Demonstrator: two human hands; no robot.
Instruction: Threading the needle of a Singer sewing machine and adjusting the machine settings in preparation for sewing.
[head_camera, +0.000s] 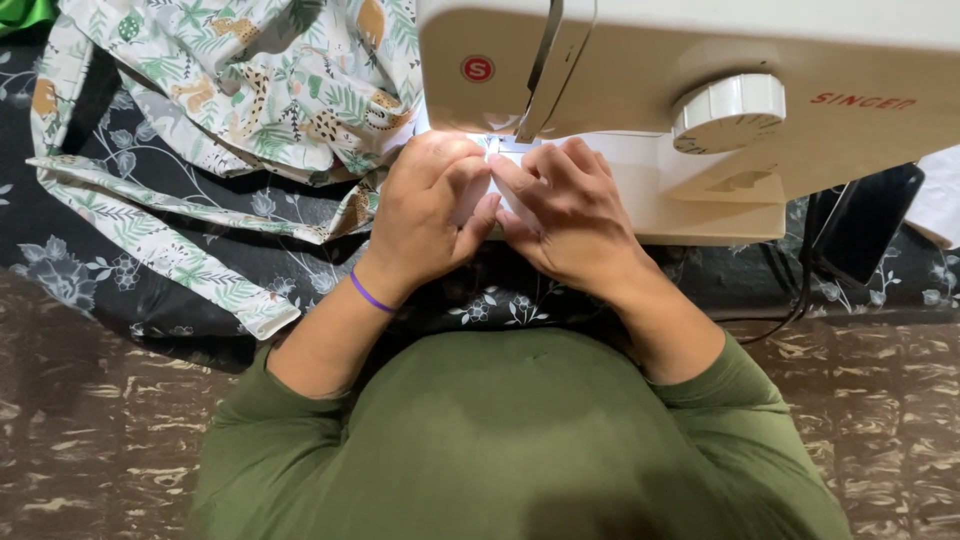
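My left hand (425, 215) and right hand (565, 215) met under the sewing machine (700, 130), fingers curled shut on a small white piece (500, 195) beside the leafy printed fabric (250, 90).

A dark cloth (120, 290) with pale grey flowers is spread out under everything. Below it is the floor (100, 440), brown with light wavy streaks like marble. A black cord (790, 310) runs across the cloth on the right side. The light is soft and even, with only faint shadows.
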